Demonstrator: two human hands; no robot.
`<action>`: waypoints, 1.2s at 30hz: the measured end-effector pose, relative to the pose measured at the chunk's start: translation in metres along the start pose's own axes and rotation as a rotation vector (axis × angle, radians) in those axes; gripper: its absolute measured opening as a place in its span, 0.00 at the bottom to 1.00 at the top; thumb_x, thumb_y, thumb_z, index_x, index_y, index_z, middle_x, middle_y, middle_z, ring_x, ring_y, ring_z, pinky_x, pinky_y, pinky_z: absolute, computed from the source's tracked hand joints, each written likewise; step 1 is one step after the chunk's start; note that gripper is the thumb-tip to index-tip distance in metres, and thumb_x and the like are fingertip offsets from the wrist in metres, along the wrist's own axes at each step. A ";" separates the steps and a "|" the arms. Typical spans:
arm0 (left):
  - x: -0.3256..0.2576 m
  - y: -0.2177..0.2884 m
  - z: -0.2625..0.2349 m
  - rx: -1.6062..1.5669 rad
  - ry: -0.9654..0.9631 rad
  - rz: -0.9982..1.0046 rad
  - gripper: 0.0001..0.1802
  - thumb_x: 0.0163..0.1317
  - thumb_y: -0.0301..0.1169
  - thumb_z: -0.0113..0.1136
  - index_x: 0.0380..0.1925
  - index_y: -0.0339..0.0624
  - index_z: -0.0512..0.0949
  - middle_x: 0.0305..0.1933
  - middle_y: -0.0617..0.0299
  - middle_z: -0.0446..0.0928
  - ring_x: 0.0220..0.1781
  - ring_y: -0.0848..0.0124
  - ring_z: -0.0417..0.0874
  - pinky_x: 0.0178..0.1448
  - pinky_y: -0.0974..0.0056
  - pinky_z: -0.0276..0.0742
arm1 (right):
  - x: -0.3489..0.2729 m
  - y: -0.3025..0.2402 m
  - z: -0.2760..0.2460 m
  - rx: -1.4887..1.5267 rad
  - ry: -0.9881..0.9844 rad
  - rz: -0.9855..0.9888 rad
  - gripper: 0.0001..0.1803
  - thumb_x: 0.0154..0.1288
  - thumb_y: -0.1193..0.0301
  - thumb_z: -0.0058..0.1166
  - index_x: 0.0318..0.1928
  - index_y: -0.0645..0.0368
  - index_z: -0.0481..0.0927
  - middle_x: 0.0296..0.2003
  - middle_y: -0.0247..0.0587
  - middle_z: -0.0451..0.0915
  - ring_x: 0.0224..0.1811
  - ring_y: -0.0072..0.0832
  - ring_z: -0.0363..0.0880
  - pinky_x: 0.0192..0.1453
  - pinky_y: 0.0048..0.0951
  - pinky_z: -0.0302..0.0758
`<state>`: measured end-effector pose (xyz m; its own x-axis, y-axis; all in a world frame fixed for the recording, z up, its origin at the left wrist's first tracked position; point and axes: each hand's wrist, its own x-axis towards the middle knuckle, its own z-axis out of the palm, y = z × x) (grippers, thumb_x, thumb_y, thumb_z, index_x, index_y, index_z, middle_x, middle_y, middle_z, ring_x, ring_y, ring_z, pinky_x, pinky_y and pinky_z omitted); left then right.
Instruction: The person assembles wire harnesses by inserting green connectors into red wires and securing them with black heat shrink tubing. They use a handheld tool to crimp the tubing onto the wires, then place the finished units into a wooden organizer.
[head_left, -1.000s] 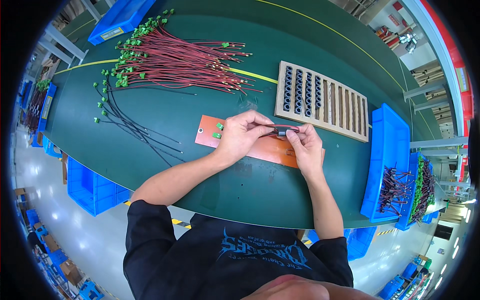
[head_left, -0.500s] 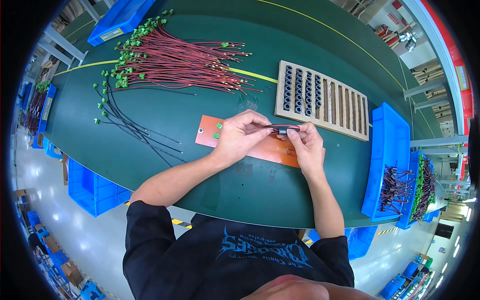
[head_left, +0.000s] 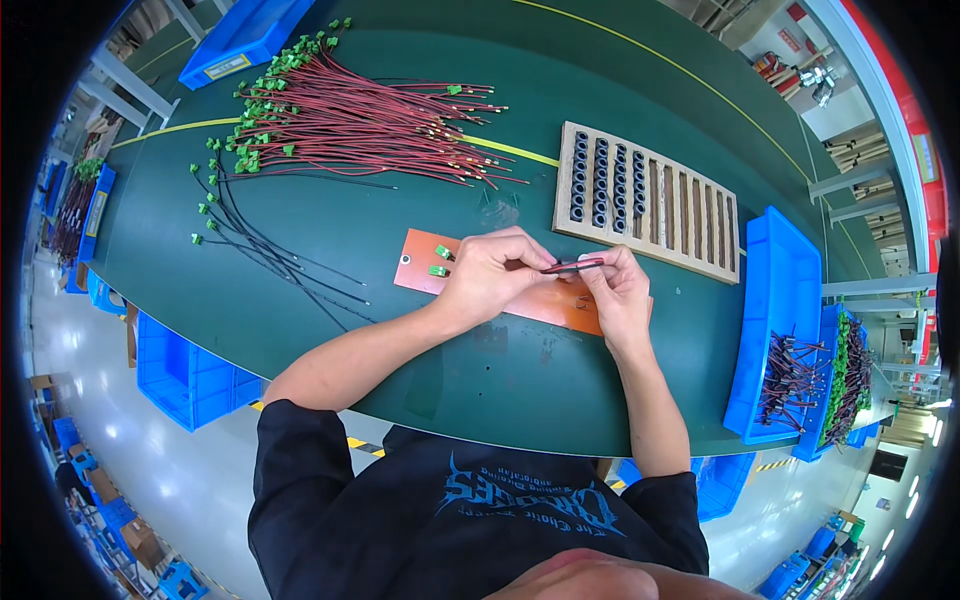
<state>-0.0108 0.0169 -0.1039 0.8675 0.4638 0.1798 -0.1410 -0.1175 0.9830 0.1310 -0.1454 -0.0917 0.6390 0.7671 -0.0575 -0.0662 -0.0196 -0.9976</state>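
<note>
My left hand pinches a pair of red and black wires between thumb and fingers. Closed on the same wires from the other side is my right hand. The fingertips hide much of what lies between them. Both hands hover over an orange board lying on the green table. Two green connectors sit near the board's left end, beside my left hand. Past my right hand stands a wooden rack, with rows of black ring-shaped cores in its left slots.
Many red and black wires with green connectors are spread at the far left, with several black wires nearer. A blue bin holding finished-looking wire bundles stands at the right. Another blue bin is at the far left.
The wires between my hands have shifted slightly and tilted. A black cylindrical core seen on them half a second ago is now mostly hidden by fingers.
</note>
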 end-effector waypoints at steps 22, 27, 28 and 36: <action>0.004 0.004 -0.001 -0.028 -0.009 0.000 0.06 0.57 0.16 0.73 0.30 0.32 0.83 0.44 0.54 0.84 0.45 0.70 0.86 0.52 0.67 0.84 | -0.003 -0.004 0.001 -0.154 -0.040 0.006 0.10 0.75 0.77 0.60 0.46 0.63 0.70 0.39 0.48 0.88 0.42 0.25 0.88 0.42 0.23 0.82; 0.008 0.007 -0.001 -0.165 -0.060 -0.099 0.08 0.58 0.16 0.72 0.27 0.33 0.80 0.47 0.49 0.84 0.47 0.68 0.86 0.57 0.63 0.85 | -0.002 0.007 -0.002 -0.182 -0.075 -0.159 0.11 0.75 0.77 0.59 0.49 0.64 0.69 0.41 0.47 0.88 0.47 0.27 0.89 0.44 0.25 0.83; 0.008 0.007 -0.001 -0.180 -0.063 -0.115 0.08 0.58 0.16 0.72 0.27 0.33 0.79 0.47 0.49 0.84 0.48 0.68 0.86 0.57 0.63 0.85 | -0.003 0.007 -0.002 -0.254 -0.120 -0.181 0.11 0.76 0.77 0.58 0.49 0.64 0.69 0.41 0.48 0.88 0.47 0.27 0.88 0.46 0.26 0.83; 0.008 0.001 -0.007 -0.203 -0.058 -0.106 0.11 0.58 0.13 0.71 0.26 0.34 0.77 0.45 0.50 0.84 0.48 0.70 0.86 0.55 0.64 0.85 | -0.007 -0.018 0.003 -0.067 -0.022 0.051 0.06 0.77 0.79 0.56 0.49 0.68 0.76 0.43 0.45 0.88 0.49 0.26 0.88 0.54 0.28 0.83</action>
<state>-0.0072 0.0265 -0.1013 0.9077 0.4123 0.0785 -0.1355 0.1109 0.9845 0.1252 -0.1483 -0.0727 0.6191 0.7779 -0.1078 -0.0464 -0.1008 -0.9938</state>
